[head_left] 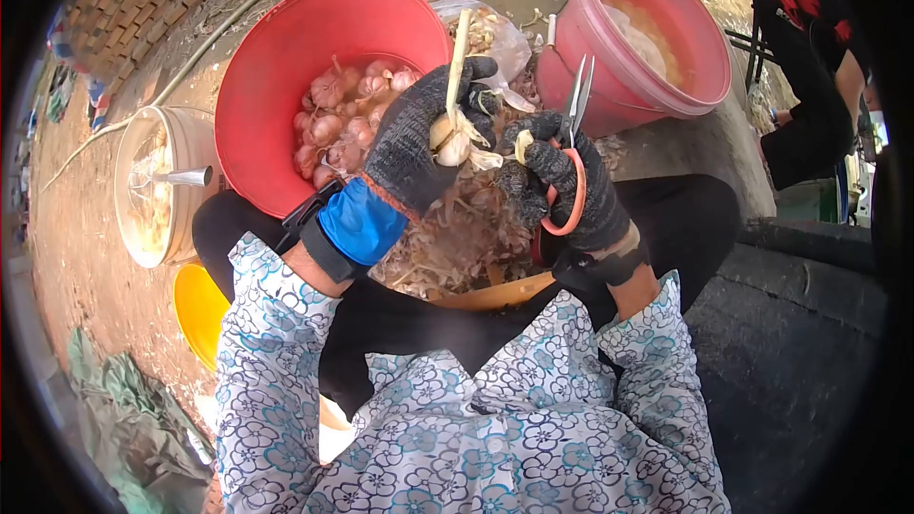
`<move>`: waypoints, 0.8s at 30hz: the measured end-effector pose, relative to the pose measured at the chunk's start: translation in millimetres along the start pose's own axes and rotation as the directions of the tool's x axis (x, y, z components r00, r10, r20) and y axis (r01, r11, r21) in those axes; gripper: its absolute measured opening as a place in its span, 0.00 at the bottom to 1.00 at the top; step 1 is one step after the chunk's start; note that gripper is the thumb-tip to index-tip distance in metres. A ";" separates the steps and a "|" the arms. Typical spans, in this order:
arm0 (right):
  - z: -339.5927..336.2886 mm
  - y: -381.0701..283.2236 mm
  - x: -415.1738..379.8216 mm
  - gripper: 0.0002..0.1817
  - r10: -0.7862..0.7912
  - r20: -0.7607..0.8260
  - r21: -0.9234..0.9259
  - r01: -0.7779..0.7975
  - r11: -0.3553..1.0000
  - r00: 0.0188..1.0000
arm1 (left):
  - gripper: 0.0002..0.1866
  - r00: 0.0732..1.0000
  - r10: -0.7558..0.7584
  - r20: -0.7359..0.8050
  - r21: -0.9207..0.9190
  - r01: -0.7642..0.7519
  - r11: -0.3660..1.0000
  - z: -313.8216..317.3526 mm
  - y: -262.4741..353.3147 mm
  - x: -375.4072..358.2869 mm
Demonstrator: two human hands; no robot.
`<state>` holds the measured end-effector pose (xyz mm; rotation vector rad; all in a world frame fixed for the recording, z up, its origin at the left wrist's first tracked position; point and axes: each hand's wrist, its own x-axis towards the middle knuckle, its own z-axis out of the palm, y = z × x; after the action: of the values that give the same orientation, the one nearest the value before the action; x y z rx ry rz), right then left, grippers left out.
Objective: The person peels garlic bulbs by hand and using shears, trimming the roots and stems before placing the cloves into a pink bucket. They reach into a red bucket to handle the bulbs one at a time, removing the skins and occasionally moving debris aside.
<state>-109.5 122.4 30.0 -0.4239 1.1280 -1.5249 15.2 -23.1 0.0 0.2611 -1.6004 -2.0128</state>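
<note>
My left hand (416, 140), in a dark grey knit glove, is closed around a partly peeled garlic bulb (451, 141). Its long dry stalk (460, 57) points up past the fingers, and loose skin hangs from the bulb's right side. Close to the right of it, my right hand (576, 181), gloved alike, grips scissors (577, 100) with orange handles; their blades point up, slightly parted. A pale scrap of garlic skin (523, 145) shows at the right fingertips. Below both hands lies a heap of garlic peelings (457, 238) between my legs.
A red bucket (276, 48) of whole garlic bulbs stands left of my hands. At right is a pink bucket (590, 67) with pale contents in liquid. A white bucket (181, 200) with a metal-handled tool and a yellow container (198, 309) are further left. A person (809, 76) sits at far right.
</note>
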 end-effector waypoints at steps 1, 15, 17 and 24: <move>-6.5 -0.7 1.6 0.12 -0.044 0.012 0.054 0.043 0.998 0.999 | 0.24 0.994 -0.092 0.050 -0.247 0.102 0.964 1.5 4.3 1.6; -21.3 8.1 6.7 0.21 -0.328 -0.029 -0.137 0.321 0.937 0.944 | 0.13 0.953 -0.300 0.043 0.150 0.290 0.945 33.3 16.1 2.5; -31.3 10.9 6.6 0.16 -0.191 0.028 -0.074 0.193 0.978 0.981 | 0.13 0.945 -0.321 0.065 0.081 0.316 0.945 32.5 19.2 4.9; -15.3 0.4 -6.2 0.13 -0.397 0.063 -0.296 0.397 0.869 0.916 | 0.12 0.996 -0.084 0.016 0.320 0.075 0.944 26.5 11.6 2.8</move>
<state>-119.2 134.5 24.3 -0.9147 1.3393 -1.7043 3.8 -4.0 18.7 0.4247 -1.9623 -1.8131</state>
